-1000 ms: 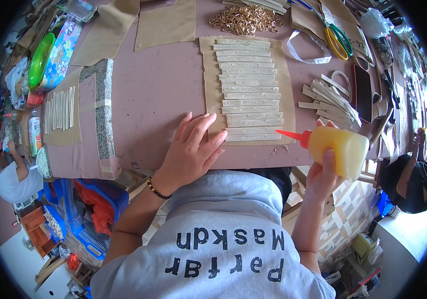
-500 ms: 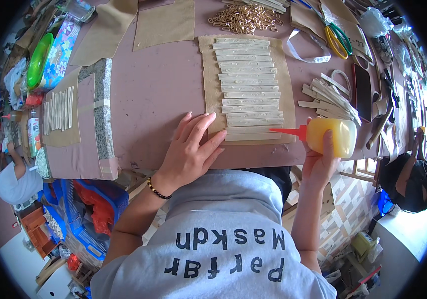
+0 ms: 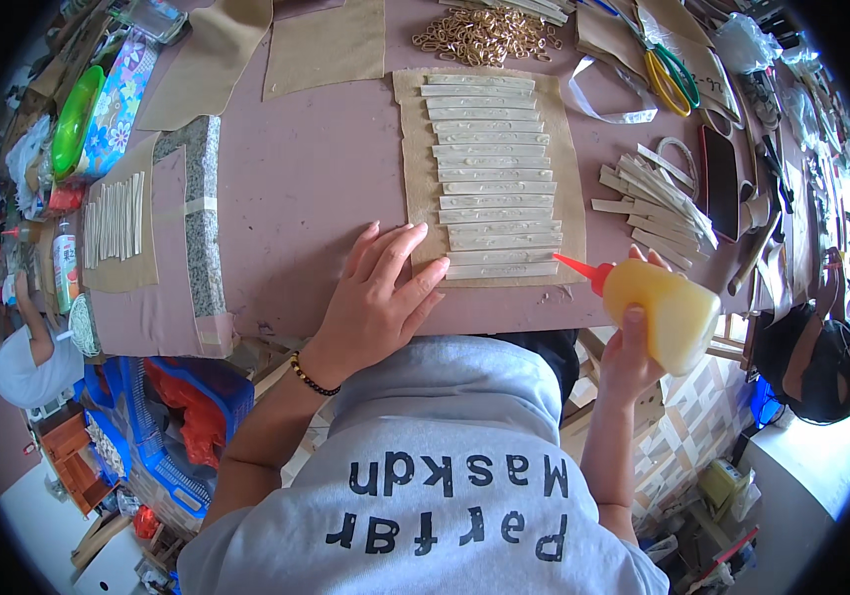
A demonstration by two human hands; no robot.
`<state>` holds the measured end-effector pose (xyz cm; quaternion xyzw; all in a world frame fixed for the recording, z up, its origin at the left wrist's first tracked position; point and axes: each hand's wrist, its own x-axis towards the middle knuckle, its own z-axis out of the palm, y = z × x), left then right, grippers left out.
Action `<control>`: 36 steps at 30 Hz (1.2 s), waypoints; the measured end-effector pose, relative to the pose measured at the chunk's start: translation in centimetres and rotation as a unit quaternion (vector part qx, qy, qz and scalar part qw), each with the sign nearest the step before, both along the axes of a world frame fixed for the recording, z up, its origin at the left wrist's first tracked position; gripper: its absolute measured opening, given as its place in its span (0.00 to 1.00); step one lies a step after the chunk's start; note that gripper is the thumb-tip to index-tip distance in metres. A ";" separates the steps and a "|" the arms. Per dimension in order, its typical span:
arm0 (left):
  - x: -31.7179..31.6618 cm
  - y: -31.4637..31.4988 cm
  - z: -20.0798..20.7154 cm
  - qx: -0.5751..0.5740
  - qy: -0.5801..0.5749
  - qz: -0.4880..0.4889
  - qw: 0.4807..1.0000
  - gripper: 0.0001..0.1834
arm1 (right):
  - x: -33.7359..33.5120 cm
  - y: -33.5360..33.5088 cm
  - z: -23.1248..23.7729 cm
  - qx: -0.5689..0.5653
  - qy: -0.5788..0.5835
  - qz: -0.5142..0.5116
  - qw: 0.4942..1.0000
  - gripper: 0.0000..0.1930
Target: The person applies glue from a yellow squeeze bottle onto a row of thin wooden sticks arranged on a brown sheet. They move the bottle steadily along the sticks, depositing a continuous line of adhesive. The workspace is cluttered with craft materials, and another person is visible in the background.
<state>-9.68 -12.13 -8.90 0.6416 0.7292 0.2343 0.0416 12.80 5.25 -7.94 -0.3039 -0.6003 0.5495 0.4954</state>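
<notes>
My right hand (image 3: pixel 633 347) is wrapped round a yellow squeeze bottle (image 3: pixel 671 309) with a red pointed nozzle. The nozzle's tip is at the right end of one of the lowest pale strips (image 3: pixel 504 256). Several such strips lie in a column on a tan sheet (image 3: pixel 568 218), most with shiny clear drops or streaks along them. My left hand (image 3: pixel 375 293) lies with fingers spread at the sheet's lower left edge, fingertips near the left ends of the lowest strips. It holds nothing.
Loose pale strips (image 3: pixel 658 203) lie in a heap right of the sheet, beside a dark phone (image 3: pixel 719 183). Gold metal links (image 3: pixel 489 35) are piled at the back, near scissors (image 3: pixel 673 79). A stone slab (image 3: pixel 205 223) stands left. Another person (image 3: pixel 33 347) is at far left.
The bottle has tilted, its base swinging down and to the right. Its nozzle tip has shifted slightly right along the strip. My left hand stays in place.
</notes>
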 end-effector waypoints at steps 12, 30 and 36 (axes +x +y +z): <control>0.0 -0.1 0.0 0.004 -0.002 -0.001 1.000 0.18 | -2.0 -1.6 0.4 0.002 -0.008 0.030 1.000 0.30; -0.1 -0.3 -0.1 0.006 -0.011 -0.002 1.000 0.18 | -5.8 -4.0 -0.1 -0.015 0.006 0.179 0.984 0.36; -0.2 -0.4 -0.3 0.017 -0.011 -0.003 1.000 0.18 | -5.5 -4.2 0.5 -0.030 -0.015 0.170 0.985 0.37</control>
